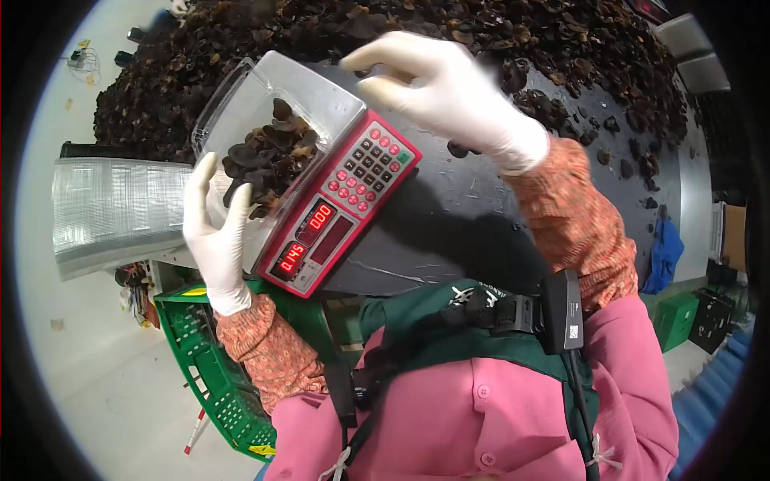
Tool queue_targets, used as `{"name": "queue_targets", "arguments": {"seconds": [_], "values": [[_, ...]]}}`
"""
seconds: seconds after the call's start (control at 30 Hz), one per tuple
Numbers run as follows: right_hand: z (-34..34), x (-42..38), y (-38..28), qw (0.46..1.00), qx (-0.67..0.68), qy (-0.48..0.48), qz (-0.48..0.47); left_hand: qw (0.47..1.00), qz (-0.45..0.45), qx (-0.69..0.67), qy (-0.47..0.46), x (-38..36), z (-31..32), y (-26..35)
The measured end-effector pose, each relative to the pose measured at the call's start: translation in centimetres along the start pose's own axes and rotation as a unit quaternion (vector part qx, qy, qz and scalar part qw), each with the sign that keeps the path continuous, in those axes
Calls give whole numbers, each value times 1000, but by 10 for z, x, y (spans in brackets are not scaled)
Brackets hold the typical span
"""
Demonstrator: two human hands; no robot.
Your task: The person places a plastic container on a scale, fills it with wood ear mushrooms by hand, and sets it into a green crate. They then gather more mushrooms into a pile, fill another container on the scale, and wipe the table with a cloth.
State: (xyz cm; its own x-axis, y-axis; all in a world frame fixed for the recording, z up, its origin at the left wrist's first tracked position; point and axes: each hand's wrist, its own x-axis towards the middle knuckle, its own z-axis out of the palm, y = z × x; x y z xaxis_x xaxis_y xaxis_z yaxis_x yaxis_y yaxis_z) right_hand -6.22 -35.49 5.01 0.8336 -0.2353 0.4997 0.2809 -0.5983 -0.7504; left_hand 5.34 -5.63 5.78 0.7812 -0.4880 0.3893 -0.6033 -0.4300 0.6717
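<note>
A red and silver digital scale (385, 132) stands on the dark table, its lit display reading 0.145 and 0.00. On its pan rests a clear plastic container (215, 120) holding a small heap of dark, frilly black fungus (269, 160). My left hand (212, 228), in a white glove, is at the container's near left side with thumb and fingers spread apart. Over the scale's far right corner hovers my right hand (449, 92), also gloved, its fingers curved and apart from the thumb. A small dark bit shows between those fingertips, against the table behind.
A large pile of black fungus (529, 32) covers the table's far side, with loose pieces scattered at the right. Stacked clear containers (120, 204) stand at the left. Below them is a green plastic crate (212, 361). A blue cloth or bag (664, 252) hangs at the right edge.
</note>
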Motion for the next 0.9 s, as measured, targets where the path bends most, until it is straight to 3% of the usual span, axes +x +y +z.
{"name": "queue_targets", "arguments": {"seconds": [0.1, 0.23, 0.27, 0.37, 0.43, 0.47, 0.57, 0.6, 0.63, 0.77, 0.83, 0.9], "values": [[-60, -56, 26, 980, 48, 25, 193, 998, -5, -1, 55, -15, 3, 20], [-117, -148, 55, 923, 88, 179, 328, 995, -23, -92, 41, -39, 36, 41], [-126, -166, 50, 912, 70, 194, 356, 983, -72, -167, 31, -45, 52, 52], [-137, -213, 41, 875, 52, 237, 418, 984, 20, -123, -126, -52, 94, 69], [-135, -238, 37, 881, 45, 232, 410, 970, 69, -96, -214, -58, 125, 79], [-133, -243, 29, 877, 40, 219, 426, 964, 57, -107, -236, -64, 140, 83], [-116, -253, 15, 857, -8, 170, 487, 946, 130, -71, -289, -78, 174, 81], [-108, -256, 16, 916, -71, 139, 371, 944, 114, -79, -300, -83, 182, 80], [-102, -257, 17, 941, -144, 98, 291, 942, 98, -86, -310, -87, 188, 80], [-58, -260, 20, 962, -237, 22, 132, 941, 138, -44, -307, -87, 199, 83], [-34, -264, 21, 964, -230, -41, 129, 942, 140, -40, -302, -86, 202, 85], [-23, -251, 8, 929, -307, -78, 189, 946, 143, -29, -289, -88, 204, 83]]}}
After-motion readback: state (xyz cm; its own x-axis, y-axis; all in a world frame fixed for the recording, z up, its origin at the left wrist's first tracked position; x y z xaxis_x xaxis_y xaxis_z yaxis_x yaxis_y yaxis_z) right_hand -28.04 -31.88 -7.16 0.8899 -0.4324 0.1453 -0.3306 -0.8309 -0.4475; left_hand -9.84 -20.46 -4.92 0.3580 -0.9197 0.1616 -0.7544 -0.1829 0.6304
